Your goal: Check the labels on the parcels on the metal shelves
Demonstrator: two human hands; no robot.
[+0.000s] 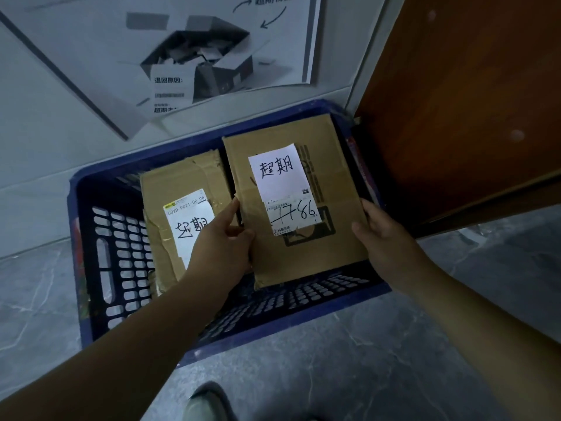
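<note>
Since the parcel (332, 238) sits between both hands over the blue crate (121, 253), long side pointing away from the person, neither hand's nearer: left hand (224, 241) pinches its left edge, right hand (382, 235) holds its right edge. A second parcel (182, 183) lies just left, in the crate.

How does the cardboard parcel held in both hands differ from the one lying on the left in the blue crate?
The held parcel is gripped at its edges by the left hand and right hand; the left parcel lies in the blue crate. The held parcel looks flat; the left parcel is creased. The held parcel's label shows 7786; the left parcel's shows 502B. Both are brown cardboard with handwritten 超期.
</note>
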